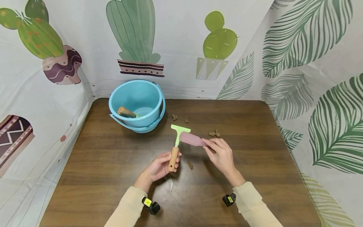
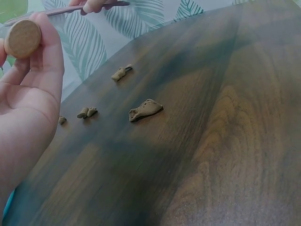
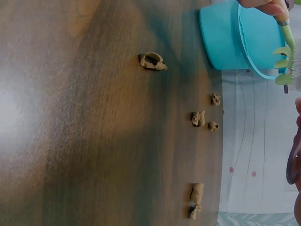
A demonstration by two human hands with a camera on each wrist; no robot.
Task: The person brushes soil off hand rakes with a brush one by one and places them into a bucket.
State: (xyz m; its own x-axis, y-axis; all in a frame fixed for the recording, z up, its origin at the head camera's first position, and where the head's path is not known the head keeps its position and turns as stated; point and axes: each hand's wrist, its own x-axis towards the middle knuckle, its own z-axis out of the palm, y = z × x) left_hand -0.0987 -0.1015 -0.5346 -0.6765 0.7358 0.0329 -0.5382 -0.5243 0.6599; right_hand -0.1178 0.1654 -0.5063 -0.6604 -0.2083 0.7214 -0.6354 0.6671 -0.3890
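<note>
My left hand (image 1: 161, 167) grips the wooden handle of a small green hand rake (image 1: 173, 157), its head pointing up and away from me. My right hand (image 1: 219, 154) pinches the end of a flat pink brush (image 1: 193, 139) between thumb and fingers. White bristles show beside the green rake tines (image 3: 283, 63) in the right wrist view. The brush's far end overlaps the rake's neck in the head view. Below the tools, a brown clay-like piece (image 1: 190, 165) lies on the table.
A light blue bucket (image 1: 136, 90) stands at the table's back left, holding a wooden-handled tool (image 1: 126, 112). Several brown crumbs, such as one lump (image 1: 214, 133), lie on the wooden table (image 1: 113, 189). A clear sliver (image 1: 171, 185) lies near the left hand. Printed cloth hangs behind.
</note>
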